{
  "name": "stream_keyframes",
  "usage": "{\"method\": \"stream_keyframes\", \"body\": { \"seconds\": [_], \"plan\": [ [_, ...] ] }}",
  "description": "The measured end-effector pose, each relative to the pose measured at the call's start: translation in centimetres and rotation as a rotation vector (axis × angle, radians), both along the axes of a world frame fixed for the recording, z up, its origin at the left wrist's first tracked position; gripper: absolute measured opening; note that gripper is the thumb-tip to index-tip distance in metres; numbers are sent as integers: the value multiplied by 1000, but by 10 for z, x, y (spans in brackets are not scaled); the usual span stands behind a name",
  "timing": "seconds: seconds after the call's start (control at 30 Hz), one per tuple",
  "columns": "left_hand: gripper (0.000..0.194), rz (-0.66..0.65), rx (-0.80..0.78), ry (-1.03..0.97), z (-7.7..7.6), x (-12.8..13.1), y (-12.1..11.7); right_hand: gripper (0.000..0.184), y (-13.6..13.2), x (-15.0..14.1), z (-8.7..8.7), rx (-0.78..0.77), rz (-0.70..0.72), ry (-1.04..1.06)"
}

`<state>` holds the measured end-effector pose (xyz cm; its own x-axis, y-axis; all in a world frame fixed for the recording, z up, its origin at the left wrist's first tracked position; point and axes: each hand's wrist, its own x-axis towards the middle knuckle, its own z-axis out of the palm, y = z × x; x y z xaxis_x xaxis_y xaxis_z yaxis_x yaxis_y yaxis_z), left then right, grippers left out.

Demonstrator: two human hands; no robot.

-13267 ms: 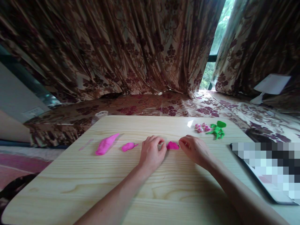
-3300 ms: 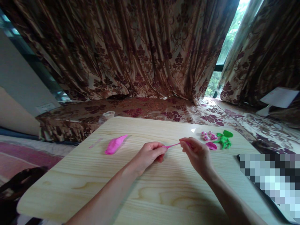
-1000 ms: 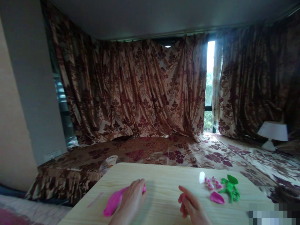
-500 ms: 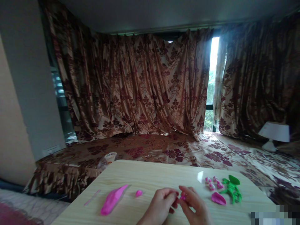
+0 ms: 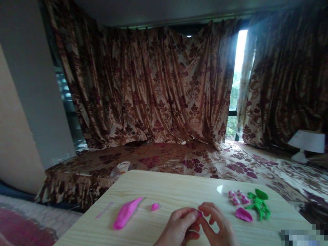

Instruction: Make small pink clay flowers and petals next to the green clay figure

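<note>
Low in the middle of the view, my left hand (image 5: 180, 223) and my right hand (image 5: 216, 223) meet above the table. A small bit of pink modelling clay (image 5: 200, 214) is pinched between their fingertips, and the fingers mostly cover it. Both hands are closed at thumb and forefinger; the other right fingers are loosely curled. Left of the hands, a small pink clay lump (image 5: 155, 207) lies on the table. Farther left is a large, long pink clay piece (image 5: 126, 214). To the right lie a pink petal-shaped piece (image 5: 244, 214) and several pink-and-white pieces (image 5: 238, 197).
Green clay shapes (image 5: 259, 205), one leaf-like, lie on the right of the pale wooden table (image 5: 179, 184). A thin pinkish strip (image 5: 104, 210) is at the left. Behind the table's far left corner stands a clear plastic tub (image 5: 123, 167). A white lamp (image 5: 306, 141) stands far right.
The fingertips have come closer together, and the pink bit is now more covered, with my left thumb against it. The view has shifted slightly; the other pieces lie as before.
</note>
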<state>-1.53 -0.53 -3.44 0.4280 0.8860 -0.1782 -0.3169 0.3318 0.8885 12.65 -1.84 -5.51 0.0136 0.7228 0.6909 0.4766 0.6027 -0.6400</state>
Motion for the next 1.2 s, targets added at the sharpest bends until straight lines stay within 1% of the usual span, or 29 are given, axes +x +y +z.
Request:
{"method": "stream_keyframes", "body": {
  "seconds": [0.07,0.13,0.27,0.37,0.43,0.53,0.63,0.73,0.9,1.0,1.07,1.13,1.2],
  "plan": [
    [30,-15,-21,-20,-1,0,0,9,-1,-1,1,-26,26,-4],
    [29,-9,-44,-37,-2,0,-1,10,-2,-2,1,-43,51,10],
    [24,21,-56,-53,-1,-1,-1,16,-3,-2,3,-44,22,46],
    [21,22,-40,-68,1,0,-1,14,-4,0,7,-97,48,-10],
    [20,27,-48,-73,0,0,0,15,-6,0,8,-97,49,-47],
    [19,33,-60,-78,-4,0,1,16,-7,-1,9,-76,25,-92],
    [20,38,-53,-62,-5,1,1,17,-8,-2,9,-67,33,-119],
    [22,40,-57,-49,-3,2,-1,18,-9,-2,9,-37,44,-124],
    [27,14,-48,-96,0,3,-4,15,-9,0,9,9,-24,-148],
    [25,22,-98,-138,1,1,-4,18,-11,0,11,36,-14,-200],
    [23,26,-148,-168,1,-1,-3,24,-13,-1,14,70,-17,-245],
    [21,21,-196,-203,0,-1,-2,31,-14,0,17,112,-33,-303],
    [19,9,-243,-247,-1,0,-1,33,-13,1,17,145,-58,-365]
  ]
}}
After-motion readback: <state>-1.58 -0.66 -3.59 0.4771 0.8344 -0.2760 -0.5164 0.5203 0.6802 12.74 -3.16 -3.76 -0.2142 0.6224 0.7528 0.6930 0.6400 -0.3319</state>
